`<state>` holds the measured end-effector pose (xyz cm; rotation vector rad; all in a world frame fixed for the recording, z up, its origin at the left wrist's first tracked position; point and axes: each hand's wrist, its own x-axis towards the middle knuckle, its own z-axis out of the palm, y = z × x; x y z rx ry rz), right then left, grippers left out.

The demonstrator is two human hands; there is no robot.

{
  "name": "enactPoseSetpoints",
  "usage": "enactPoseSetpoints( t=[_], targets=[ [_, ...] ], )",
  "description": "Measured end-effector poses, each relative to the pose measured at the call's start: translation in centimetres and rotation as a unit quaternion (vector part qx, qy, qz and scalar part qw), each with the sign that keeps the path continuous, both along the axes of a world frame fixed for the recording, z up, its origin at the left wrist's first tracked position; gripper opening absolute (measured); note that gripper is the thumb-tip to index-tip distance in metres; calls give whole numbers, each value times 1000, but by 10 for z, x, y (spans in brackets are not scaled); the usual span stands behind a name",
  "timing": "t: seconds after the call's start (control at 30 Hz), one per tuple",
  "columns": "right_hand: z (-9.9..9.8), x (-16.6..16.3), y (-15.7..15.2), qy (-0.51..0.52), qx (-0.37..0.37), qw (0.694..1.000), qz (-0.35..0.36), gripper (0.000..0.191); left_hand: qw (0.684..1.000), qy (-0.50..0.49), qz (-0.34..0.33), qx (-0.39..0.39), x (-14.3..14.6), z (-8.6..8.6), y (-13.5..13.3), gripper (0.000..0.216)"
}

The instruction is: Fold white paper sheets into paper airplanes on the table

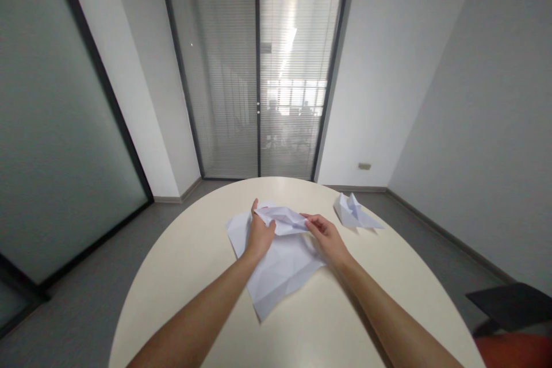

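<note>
A folded piece of white paper (287, 219) is stretched between my two hands, above the table. My left hand (261, 233) grips its left end, with the thumb on the near side. At the right end, my right hand (322, 231) pinches a corner between thumb and fingers. Beneath them a creased, unfolded white sheet of paper (284, 273) lies on the table, partly covered by my left hand and the folded piece. To the right of my right hand sits a folded paper boat (353, 211) with pointed peaks.
The round cream table (190, 282) fills the space in front of me. Past its right edge stands a chair with a black armrest (511, 303) and an orange-red seat (515, 351). A glass door with blinds (259, 80) is beyond the table.
</note>
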<state>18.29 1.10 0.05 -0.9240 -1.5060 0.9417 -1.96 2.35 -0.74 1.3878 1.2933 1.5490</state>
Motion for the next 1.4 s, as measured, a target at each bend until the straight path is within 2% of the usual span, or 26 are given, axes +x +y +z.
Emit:
enactPoseSetpoints(
  t=[0.2,0.33,0.47,0.57,0.7,0.9,1.0,1.1,1.17,1.3,1.4],
  targets=[
    [11,-1,-6,-8,43,999,-25,40,998,-31,-12,-51,1,-4,2,85],
    [8,1,-3,14,22,999,-31,41,997,-29,-15,-71,2,-7,5,74],
    [-1,4,3,35,-11,998,-57,39,999,-23,15,-25,1,-4,5,62],
    [-7,6,7,46,-2,996,-73,37,998,-7,53,31,-1,2,1,71],
    [-12,8,13,57,-5,995,-81,38,994,20,90,51,-3,10,-6,75],
    [-15,10,18,84,-5,989,-120,38,996,11,79,31,-1,11,-4,38],
    [-14,13,15,47,27,989,-135,33,999,-18,49,14,0,12,-2,28],
    [-11,14,11,-30,81,983,-161,21,999,-38,16,8,0,13,-3,31],
    [-9,13,8,-95,107,977,-156,20,999,-36,20,9,0,14,-4,31],
    [-5,9,2,-152,86,977,-122,29,998,-13,67,13,1,13,-3,25],
    [-4,6,-2,-195,55,972,-120,40,997,-14,69,13,2,14,-3,24]
  ],
)
